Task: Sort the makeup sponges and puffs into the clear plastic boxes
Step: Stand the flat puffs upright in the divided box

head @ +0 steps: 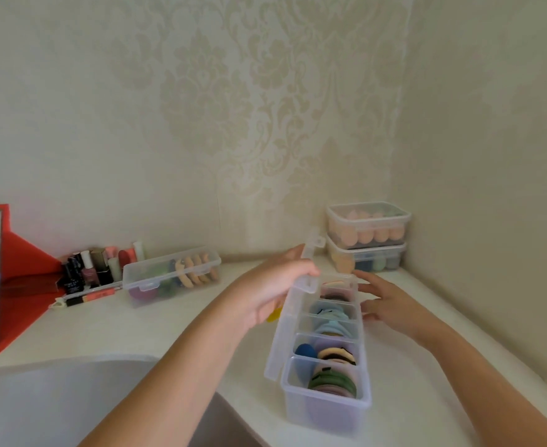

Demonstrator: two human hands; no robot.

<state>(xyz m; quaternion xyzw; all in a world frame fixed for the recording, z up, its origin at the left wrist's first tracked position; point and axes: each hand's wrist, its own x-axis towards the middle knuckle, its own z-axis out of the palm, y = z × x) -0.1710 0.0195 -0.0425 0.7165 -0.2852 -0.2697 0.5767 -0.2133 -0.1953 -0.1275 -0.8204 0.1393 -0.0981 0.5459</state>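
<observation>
Left hand [275, 285]: fingers curled over the raised lid [286, 333] of the divided box [327, 404], holding it.
Right hand [391, 304]: fingers straight and spread, at the box's right wall.
Puffs [332, 380]: standing in the box's compartments, mid-desk [136, 327].
Stacked boxes [367, 233]: lidded, back corner, sponges inside.

Left hand [275, 285] grips the long box's [327, 404] raised lid [294, 304]; right hand [391, 304] alongside.
</observation>
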